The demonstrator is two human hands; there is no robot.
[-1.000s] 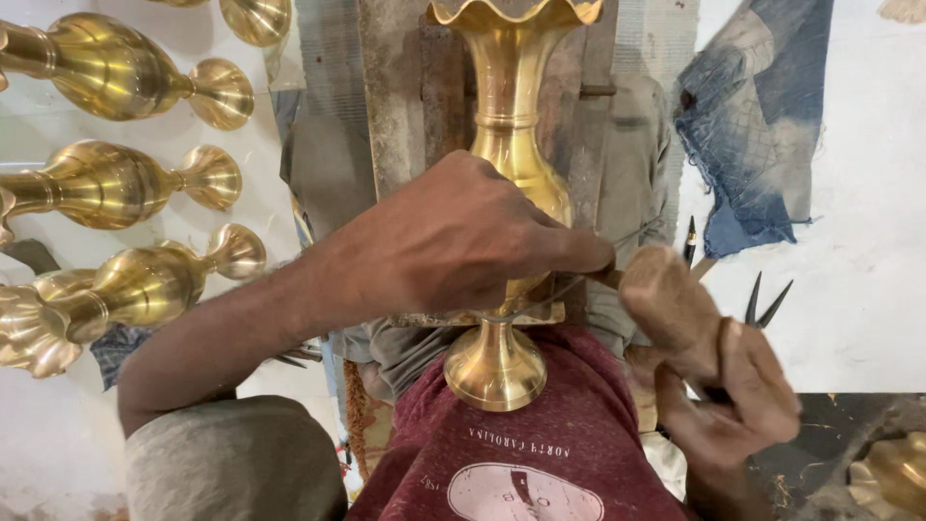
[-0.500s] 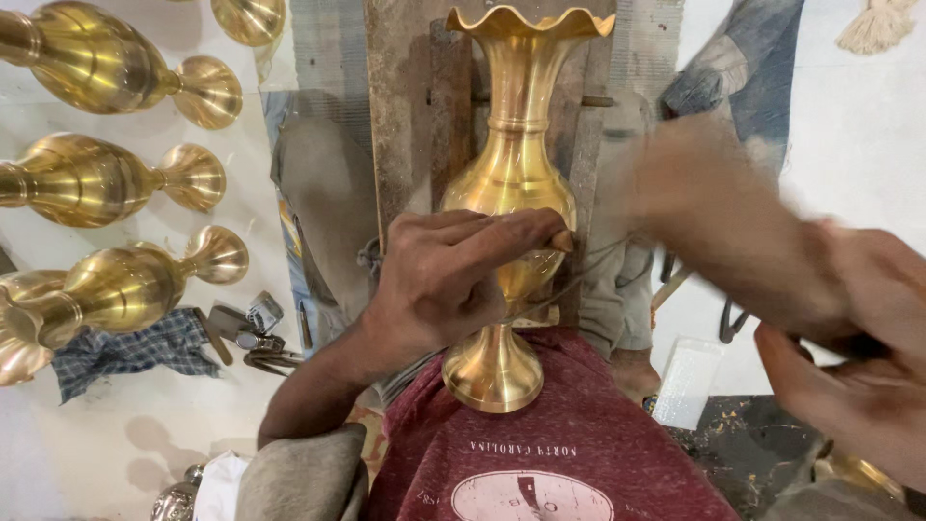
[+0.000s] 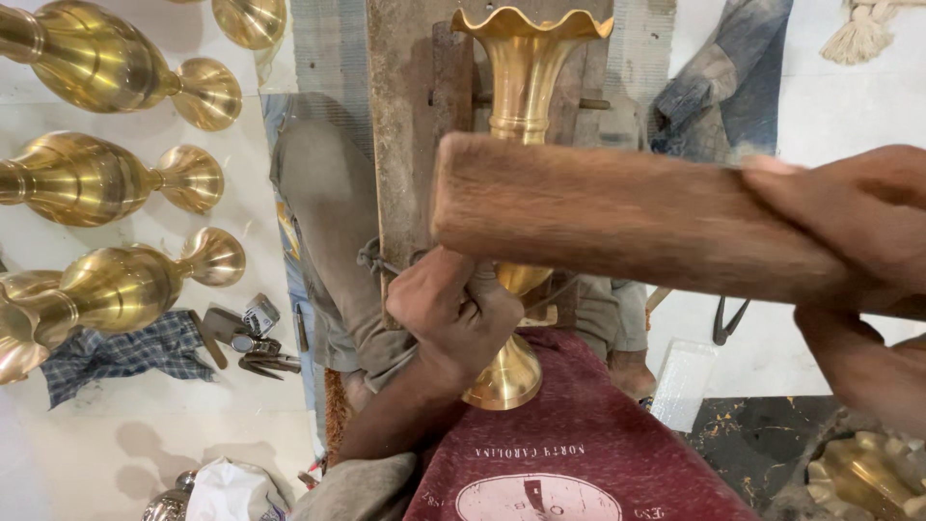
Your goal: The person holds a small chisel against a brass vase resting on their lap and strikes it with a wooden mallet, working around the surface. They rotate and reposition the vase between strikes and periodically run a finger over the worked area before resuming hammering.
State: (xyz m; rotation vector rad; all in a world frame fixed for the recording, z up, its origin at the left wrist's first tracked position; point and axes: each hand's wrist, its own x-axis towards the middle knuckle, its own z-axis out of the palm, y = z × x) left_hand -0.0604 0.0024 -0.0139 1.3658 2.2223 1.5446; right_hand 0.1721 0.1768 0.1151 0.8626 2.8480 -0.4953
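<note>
The brass vase [image 3: 526, 96] is lying along the wooden plank [image 3: 405, 116], foot toward the person. The left hand [image 3: 453, 314] is clenching its stem; the right hand [image 3: 849, 232] is gripping a raised wooden mallet [image 3: 617, 217]. Finished vases [image 3: 106, 183] are lying at the floor's left edge; hammering appears unfinished.

Brass vases [image 3: 106, 178], checked cloth [image 3: 121, 352], pliers [image 3: 265, 364]

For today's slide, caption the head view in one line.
Left hand steadies a fluted brass vase; right hand holds a wooden block.
</note>
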